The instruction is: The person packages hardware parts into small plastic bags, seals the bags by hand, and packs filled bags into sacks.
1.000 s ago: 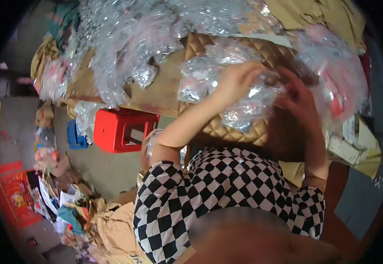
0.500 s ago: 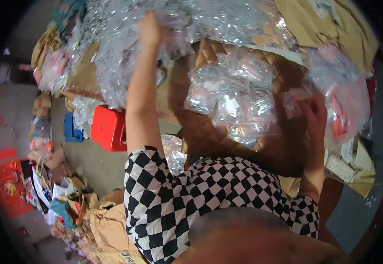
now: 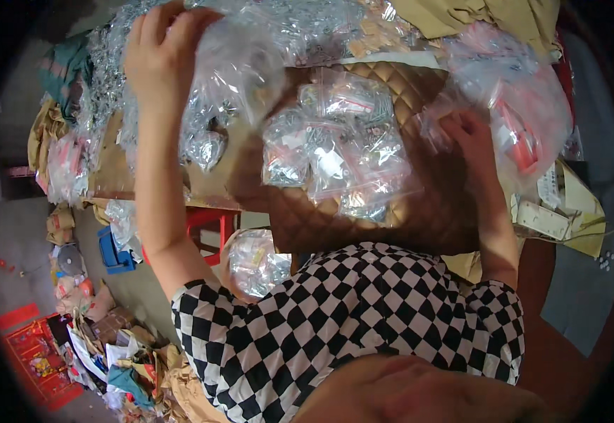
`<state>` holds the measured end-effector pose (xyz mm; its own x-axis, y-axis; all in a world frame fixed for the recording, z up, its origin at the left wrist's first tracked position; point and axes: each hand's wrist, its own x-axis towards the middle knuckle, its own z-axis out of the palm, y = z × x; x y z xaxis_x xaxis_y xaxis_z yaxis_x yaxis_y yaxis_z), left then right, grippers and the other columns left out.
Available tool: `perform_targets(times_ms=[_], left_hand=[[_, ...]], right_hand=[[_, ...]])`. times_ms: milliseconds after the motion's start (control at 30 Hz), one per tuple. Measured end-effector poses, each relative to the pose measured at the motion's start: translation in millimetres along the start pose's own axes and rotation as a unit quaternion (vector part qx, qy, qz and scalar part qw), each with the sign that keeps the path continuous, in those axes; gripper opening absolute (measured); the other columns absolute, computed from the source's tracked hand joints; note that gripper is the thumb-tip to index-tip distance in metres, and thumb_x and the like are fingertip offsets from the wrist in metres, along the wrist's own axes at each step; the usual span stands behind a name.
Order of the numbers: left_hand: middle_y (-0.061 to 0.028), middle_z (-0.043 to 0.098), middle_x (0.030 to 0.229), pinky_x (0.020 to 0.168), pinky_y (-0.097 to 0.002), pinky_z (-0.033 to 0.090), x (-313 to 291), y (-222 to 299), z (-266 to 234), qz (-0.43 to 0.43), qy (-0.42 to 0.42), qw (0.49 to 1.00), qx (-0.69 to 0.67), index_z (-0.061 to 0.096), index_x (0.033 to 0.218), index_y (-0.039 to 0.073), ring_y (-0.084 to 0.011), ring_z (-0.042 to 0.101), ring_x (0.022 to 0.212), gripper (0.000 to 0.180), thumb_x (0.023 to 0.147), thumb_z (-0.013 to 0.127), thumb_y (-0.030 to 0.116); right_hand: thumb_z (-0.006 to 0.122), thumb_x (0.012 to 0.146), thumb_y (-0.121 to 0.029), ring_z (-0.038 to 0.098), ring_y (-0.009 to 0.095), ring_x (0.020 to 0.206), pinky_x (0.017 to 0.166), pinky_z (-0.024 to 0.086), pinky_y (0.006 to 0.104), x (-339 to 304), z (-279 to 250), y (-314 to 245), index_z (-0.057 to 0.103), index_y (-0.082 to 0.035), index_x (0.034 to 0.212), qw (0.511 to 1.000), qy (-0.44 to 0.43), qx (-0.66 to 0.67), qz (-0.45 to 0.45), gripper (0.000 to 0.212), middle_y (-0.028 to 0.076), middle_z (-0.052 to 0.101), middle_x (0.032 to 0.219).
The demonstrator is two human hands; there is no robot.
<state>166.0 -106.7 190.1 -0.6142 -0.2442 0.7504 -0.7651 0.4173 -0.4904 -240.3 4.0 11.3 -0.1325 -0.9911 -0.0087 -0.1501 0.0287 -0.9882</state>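
My left hand [image 3: 162,53] is up at the far left over the pile, its fingers bent down at the top edge of a clear plastic bag [image 3: 240,74] that they seem to grip. At the right, my right hand [image 3: 467,132] pinches a small clear plastic bag [image 3: 433,125]; its contents are too blurred to tell. Between the hands, several filled zip bags [image 3: 331,158] with red seal lines and small metal parts lie heaped on a brown quilted mat [image 3: 441,204].
A large heap of clear bags [image 3: 307,32] covers the far side. Right of my right hand sits a big clear bag with red contents [image 3: 522,134]. Below the table edge are a red stool [image 3: 212,229], a bag of packets [image 3: 257,264] and a blue plastic item [image 3: 115,250].
My left hand has moved left, and the clear bag by it now spreads out to its right. My right hand still holds the small bag. The whole view has shifted somewhat.
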Motion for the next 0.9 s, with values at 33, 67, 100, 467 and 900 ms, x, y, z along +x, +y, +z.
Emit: perform_targets(times_ms=[33,67,100,467,900], left_hand=[[-0.0002,0.062,0.08,0.059,-0.0349,0.047,8.6,20.7,-17.0,0.006,0.051,0.999,-0.002,0.07,0.088,0.018,-0.0197,0.058,0.07,0.016,0.072,0.073,0.016],[0.0003,0.063,0.079,0.058,-0.0348,0.047,7.0,43.4,-9.2,-0.009,0.053,0.998,-0.044,0.07,0.089,0.018,-0.019,0.06,0.069,0.016,0.073,0.072,0.015],[0.0008,0.064,0.078,0.056,-0.0348,0.047,0.5,63.0,-13.7,-0.023,0.047,0.996,-0.07,0.07,0.09,0.019,-0.0183,0.061,0.069,0.017,0.074,0.071,0.013],[-0.0142,0.063,0.106,0.082,-0.0412,0.049,-36.6,166.5,-44.6,-0.165,-0.234,0.776,-0.562,0.066,0.097,0.01,-0.0355,0.06,0.098,0.018,0.081,0.063,0.001],[-0.0126,0.058,0.124,0.095,-0.0381,0.044,-54.5,144.8,-58.1,-0.159,-0.225,0.747,-0.605,0.07,0.094,0.006,-0.0313,0.055,0.115,0.019,0.08,0.063,-0.004]], right_hand=[[0.069,0.086,-0.013,0.055,0.006,0.074,0.063,0.042,0.0217,2.7,-2.0,-0.6,0.064,-0.007,0.093,1.0,-0.007,-0.013,-0.027,0.011,-0.003,0.061,0.083],[0.069,0.086,-0.013,0.055,0.006,0.074,0.063,0.042,0.0217,4.2,-9.2,0.5,0.064,-0.007,0.093,1.0,0.009,-0.019,-0.022,0.011,-0.003,0.061,0.083],[0.068,0.087,-0.012,0.059,0.009,0.082,0.071,0.046,0.0237,7.0,-12.3,-5.7,0.064,-0.005,0.099,0.999,0.016,-0.042,-0.027,0.015,0.0,0.064,0.089],[0.074,0.079,-0.017,0.064,0.017,0.083,0.071,0.05,0.0333,10.6,63.8,-106.7,0.065,-0.005,0.104,0.953,-0.152,-0.098,-0.245,0.029,0.001,0.066,0.086],[0.07,0.077,-0.023,0.059,0.036,0.099,0.084,0.047,0.0444,-9.0,68.3,-94.7,0.061,-0.003,0.114,0.757,-0.403,-0.23,-0.46,0.043,0.015,0.062,0.109]])
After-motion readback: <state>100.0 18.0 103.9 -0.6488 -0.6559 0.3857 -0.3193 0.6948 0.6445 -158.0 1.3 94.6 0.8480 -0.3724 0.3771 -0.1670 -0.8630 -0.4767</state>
